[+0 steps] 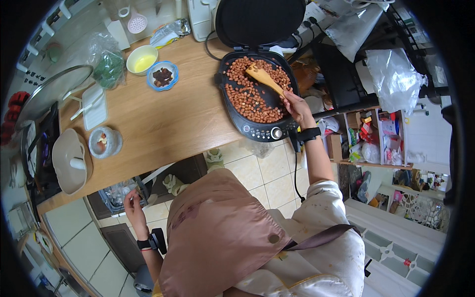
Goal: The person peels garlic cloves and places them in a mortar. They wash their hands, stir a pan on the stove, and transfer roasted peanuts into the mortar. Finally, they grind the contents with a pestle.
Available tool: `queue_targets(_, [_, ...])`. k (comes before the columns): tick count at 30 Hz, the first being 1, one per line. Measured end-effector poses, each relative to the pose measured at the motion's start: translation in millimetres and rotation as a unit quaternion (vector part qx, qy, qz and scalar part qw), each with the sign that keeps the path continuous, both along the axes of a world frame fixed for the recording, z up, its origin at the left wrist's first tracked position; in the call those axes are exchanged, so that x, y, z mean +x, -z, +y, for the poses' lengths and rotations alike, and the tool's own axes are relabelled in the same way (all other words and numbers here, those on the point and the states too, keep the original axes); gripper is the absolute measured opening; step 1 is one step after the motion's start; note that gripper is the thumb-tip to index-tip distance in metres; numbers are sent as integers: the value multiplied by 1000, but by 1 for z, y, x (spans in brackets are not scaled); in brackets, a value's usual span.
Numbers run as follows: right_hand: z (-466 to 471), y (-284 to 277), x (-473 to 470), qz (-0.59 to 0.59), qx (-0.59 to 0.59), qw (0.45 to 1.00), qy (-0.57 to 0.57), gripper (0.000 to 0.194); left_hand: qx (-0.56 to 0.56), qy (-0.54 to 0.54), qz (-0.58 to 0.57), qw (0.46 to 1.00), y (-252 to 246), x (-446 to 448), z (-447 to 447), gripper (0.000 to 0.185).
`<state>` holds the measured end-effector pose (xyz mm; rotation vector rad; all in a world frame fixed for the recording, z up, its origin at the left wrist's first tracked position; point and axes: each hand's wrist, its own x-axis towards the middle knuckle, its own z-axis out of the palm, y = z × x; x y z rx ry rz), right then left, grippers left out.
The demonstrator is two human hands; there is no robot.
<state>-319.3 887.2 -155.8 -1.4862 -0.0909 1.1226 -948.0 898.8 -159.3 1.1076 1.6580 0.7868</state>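
Note:
My right hand (297, 106) grips the handle of a wooden spatula (264, 78). The blade lies among reddish-brown peanuts (248, 101) spread in the round black pan of an electric griddle (235, 118), whose lid (259, 22) stands raised behind. Dark pan surface shows between the nuts. My left hand (133, 208) hangs in front of the counter's edge, fingers partly curled, above a bin with a plastic liner (118, 195); whether it holds anything small is unclear. On the counter are a bowl with yellow liquid (143, 60) and a blue-rimmed bowl of dark dried spices (162, 76).
A stone mortar (105, 142), a beige basin (71, 161) and a white cutting board (95, 107) are at the counter's left. A glass lid (55, 94) leans near a bag of greens (109, 70). Black shelving with plastic bags (395, 80) stands right of the griddle.

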Motion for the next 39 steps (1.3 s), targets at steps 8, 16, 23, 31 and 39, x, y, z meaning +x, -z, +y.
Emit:
queue_targets(8, [8,-30,-23,-66,0,996,-55,22,62,9,27,998,11,-1,-3,18])
queue_targets(16, [67,-70,-116,-80,-9,980,-184,26,47,-42,23,998,-6,0,-16,18])
queue_targets(23, [154,-80,-249,-87,11,926,-367,25,34,-102,5,994,1,-30,-38,18])
queue_targets(31, [214,-69,-367,-288,108,827,-470,22,-19,-174,19,984,6,-73,-67,19])
queue_targets(39, [170,-84,-278,-282,108,880,-366,23,-27,-178,22,983,12,-80,-57,19])
